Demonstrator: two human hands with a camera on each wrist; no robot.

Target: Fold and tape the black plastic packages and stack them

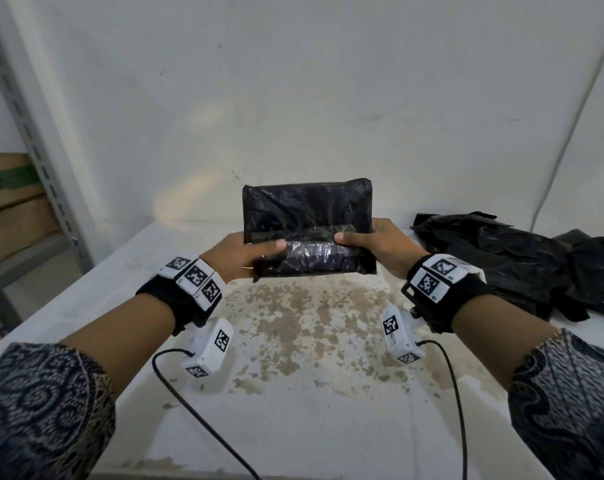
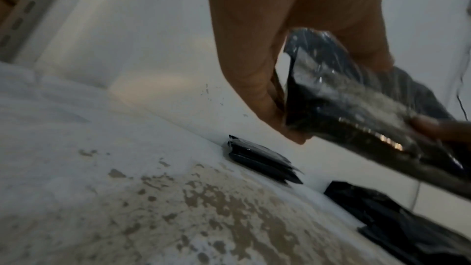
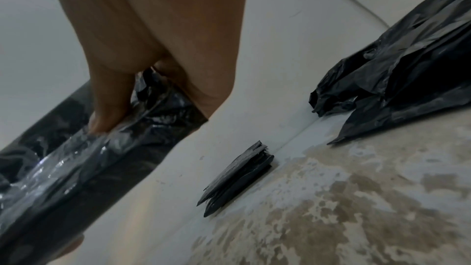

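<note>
I hold a folded black plastic package [image 1: 307,216] up in the air above the table, tilted toward me. A strip of clear tape [image 1: 311,252] runs across its lower part. My left hand [image 1: 255,254] grips the package's left end, thumb on top. My right hand [image 1: 362,242] grips the right end the same way. The wrist views show the package [image 2: 356,96] [image 3: 76,158] with its shiny tape pinched between thumb and fingers. A small stack of folded black packages [image 2: 262,160] [image 3: 239,176] lies on the table against the wall, hidden behind the held package in the head view.
A heap of loose black plastic bags [image 1: 522,265] [image 3: 407,63] lies at the table's right back. The white table [image 1: 293,358] has worn brown patches. A metal shelf [image 1: 34,161] with cardboard boxes stands at left. A white wall closes the back.
</note>
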